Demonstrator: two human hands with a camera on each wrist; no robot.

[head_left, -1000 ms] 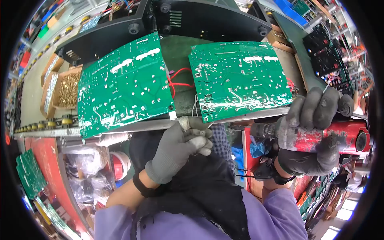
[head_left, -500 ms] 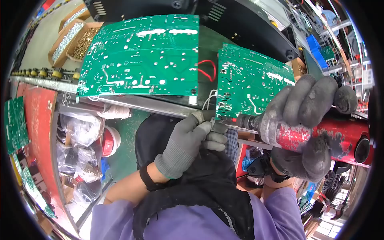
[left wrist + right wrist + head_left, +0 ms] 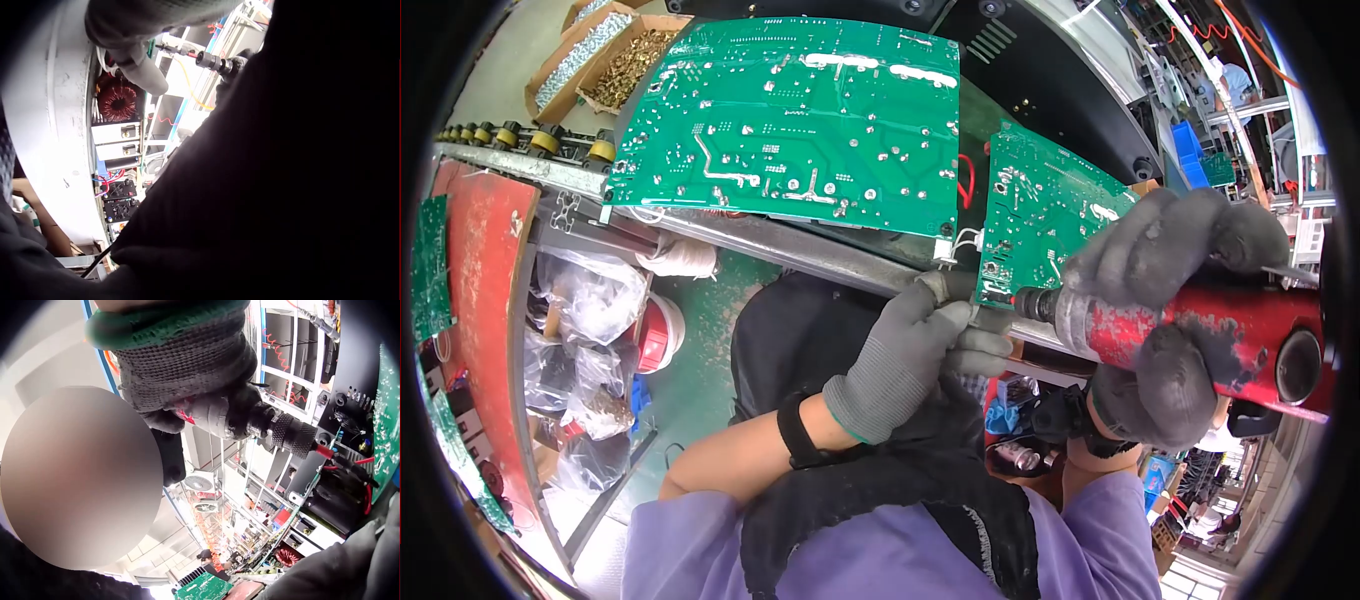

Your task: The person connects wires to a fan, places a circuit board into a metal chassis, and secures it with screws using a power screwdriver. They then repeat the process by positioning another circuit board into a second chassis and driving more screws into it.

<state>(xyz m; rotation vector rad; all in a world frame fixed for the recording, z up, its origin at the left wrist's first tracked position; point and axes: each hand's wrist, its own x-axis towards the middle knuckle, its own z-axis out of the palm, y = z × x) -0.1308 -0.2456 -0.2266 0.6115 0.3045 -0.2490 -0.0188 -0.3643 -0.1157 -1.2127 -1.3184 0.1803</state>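
Observation:
My gloved right hand (image 3: pixel 1175 285) grips a worn red power screwdriver (image 3: pixel 1125 328), held level with its bit pointing left. In the right wrist view the knurled chuck (image 3: pixel 292 434) carries a red-banded bit (image 3: pixel 324 451). The gloved left hand (image 3: pixel 910 345) pinches a small metal piece between thumb and forefinger, mostly hidden by the glove. Its fingertips are close to the bit's end, at the lower left corner of the right green circuit board (image 3: pixel 1040 215). A larger green circuit board (image 3: pixel 800 130) lies to the left, with a white connector (image 3: pixel 943 250) at its corner.
Cardboard trays of brass screws (image 3: pixel 632 65) and silver screws (image 3: pixel 572 75) stand at the back left. Black metal casing (image 3: pixel 1040 80) rises behind the boards. A metal rail (image 3: pixel 800 255) edges the bench. Bagged parts (image 3: pixel 590 290) and a red-and-white bucket (image 3: pixel 658 332) sit below left.
The head view has turned, so the boards appear farther left-to-right shifted. My left hand has closed its thumb on the small piece, and the screwdriver's bit has come to the left fingertips.

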